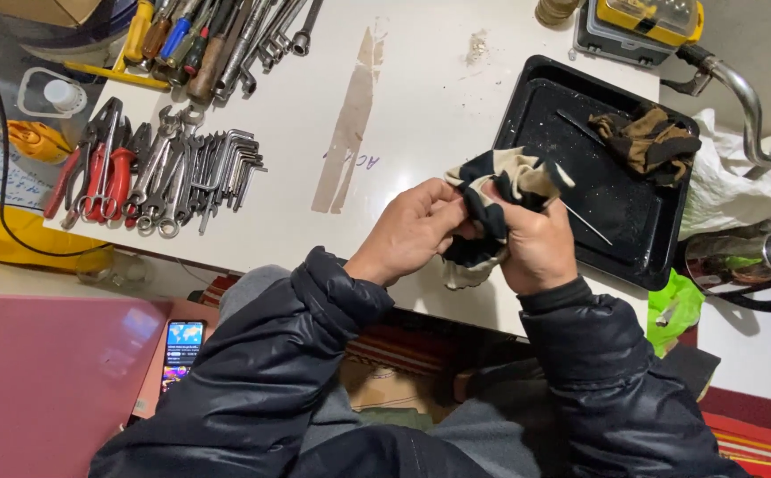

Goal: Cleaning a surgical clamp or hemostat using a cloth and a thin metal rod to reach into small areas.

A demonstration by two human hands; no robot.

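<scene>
Both my hands meet over the near edge of a white worktable [421, 97]. My right hand [540, 243] is closed around a bunched dark-and-cream rag [514, 177]. My left hand [407, 232] pinches the same rag from the left side. Whatever may be inside the rag is hidden by cloth and fingers. Just right of my hands lies a black metal tray [642, 226] with a thin metal rod [585, 221] on it and a second brown-and-black rag [647, 142] at its far end.
Pliers with red handles [93, 173], wrenches and hex keys [195, 173] lie at the table's left; screwdrivers [186, 40] at the back. A yellow-and-grey case [638, 26] stands behind the tray. A chrome pipe [744, 97], white bag [740, 190] and phone [182, 350] lie around.
</scene>
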